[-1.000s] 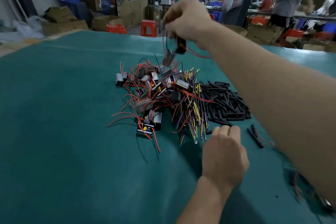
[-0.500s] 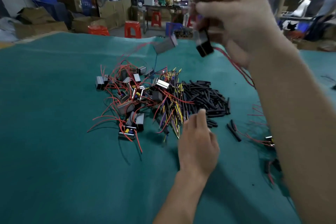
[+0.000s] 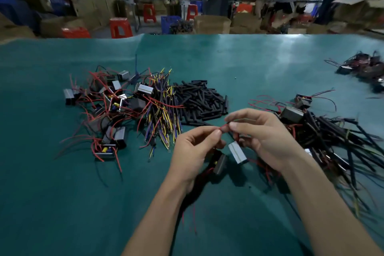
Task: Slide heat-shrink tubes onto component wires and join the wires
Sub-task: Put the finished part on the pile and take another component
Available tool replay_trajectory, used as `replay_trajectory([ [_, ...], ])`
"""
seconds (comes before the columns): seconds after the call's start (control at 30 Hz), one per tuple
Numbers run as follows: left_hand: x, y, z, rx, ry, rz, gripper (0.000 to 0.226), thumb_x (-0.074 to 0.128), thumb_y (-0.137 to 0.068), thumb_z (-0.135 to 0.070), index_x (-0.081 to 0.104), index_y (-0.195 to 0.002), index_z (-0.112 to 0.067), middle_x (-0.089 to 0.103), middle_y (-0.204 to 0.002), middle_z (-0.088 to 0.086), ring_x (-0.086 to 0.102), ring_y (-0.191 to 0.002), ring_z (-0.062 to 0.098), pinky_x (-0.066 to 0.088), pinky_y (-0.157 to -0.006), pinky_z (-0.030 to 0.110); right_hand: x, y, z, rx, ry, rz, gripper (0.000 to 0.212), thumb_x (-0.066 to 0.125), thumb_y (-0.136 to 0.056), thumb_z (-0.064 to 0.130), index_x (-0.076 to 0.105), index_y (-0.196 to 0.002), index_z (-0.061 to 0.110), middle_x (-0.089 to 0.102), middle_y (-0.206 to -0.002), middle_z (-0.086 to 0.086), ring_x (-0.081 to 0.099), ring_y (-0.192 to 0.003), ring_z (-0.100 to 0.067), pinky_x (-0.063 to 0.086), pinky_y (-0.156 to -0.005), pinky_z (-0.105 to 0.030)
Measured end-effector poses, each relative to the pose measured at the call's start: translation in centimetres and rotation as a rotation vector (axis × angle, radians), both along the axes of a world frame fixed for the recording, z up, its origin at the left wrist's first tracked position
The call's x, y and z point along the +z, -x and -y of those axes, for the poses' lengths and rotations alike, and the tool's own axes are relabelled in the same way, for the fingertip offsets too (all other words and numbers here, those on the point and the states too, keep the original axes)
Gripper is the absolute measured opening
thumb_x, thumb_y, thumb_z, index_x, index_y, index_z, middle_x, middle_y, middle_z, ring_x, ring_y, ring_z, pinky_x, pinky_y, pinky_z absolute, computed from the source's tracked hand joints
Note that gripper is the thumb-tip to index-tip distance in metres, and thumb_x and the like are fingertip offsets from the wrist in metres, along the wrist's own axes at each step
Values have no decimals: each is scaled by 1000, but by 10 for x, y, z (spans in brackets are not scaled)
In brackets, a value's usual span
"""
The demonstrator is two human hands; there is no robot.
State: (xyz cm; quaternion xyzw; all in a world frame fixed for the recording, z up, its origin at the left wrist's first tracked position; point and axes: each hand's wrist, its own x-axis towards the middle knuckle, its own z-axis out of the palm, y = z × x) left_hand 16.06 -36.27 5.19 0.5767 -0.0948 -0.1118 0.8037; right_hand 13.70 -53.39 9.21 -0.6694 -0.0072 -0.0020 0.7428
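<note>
A red wire (image 3: 223, 127) is pinched between the fingers of both hands, just above the desk's near middle. A second ago the right hand (image 3: 264, 137) was lifted high over the pile with dangling components; now it has come down to meet the left hand (image 3: 195, 147), two components (image 3: 236, 152) hanging below. Threading looks ready to begin; the heat-shrink tubes (image 3: 199, 100) lie just beyond, toward the far edge.

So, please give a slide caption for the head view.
Both hands pinch a red wire above the green mat.
</note>
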Motion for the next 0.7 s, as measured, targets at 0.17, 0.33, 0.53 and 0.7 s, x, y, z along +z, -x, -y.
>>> replay_trajectory([
  [0.17, -2, -2, -2, 96, -78, 83, 8, 69, -89, -2, 76, -86, -5, 72, -76, 5, 62, -72, 11, 49, -70, 21, -10, -1, 3, 5, 40, -22, 26, 64, -88, -7, 80, -89, 13, 78, -93, -18, 64, -72, -17, 51, -60, -21],
  [0.33, -4, -1, -4, 265, -403, 328, 13, 69, -91, -5, 70, -83, -15, 69, -75, -12, 61, -71, 3, 49, -70, 17, -18, -4, -3, -141, 158, 38, 28, 64, -85, -14, 79, -85, 9, 77, -82, -13, 67, -71, -13, 51, -59, -20],
  [0.53, -7, -2, -1, 214, -413, 353, 17, 71, -91, -7, 69, -80, -20, 69, -76, -11, 61, -70, 2, 47, -67, 14, -29, -12, -8, -376, 202, 43, 17, 75, -82, -8, 77, -85, 8, 77, -78, -13, 69, -69, -13, 54, -57, -22],
  [0.7, -9, -4, 0, 175, -378, 330, 21, 74, -88, -8, 75, -76, -25, 75, -76, -12, 64, -71, -1, 48, -71, 12, -35, -13, -16, -324, 105, 13, 16, 71, -86, -11, 67, -79, 4, 70, -73, -13, 67, -64, -17, 56, -58, -24],
])
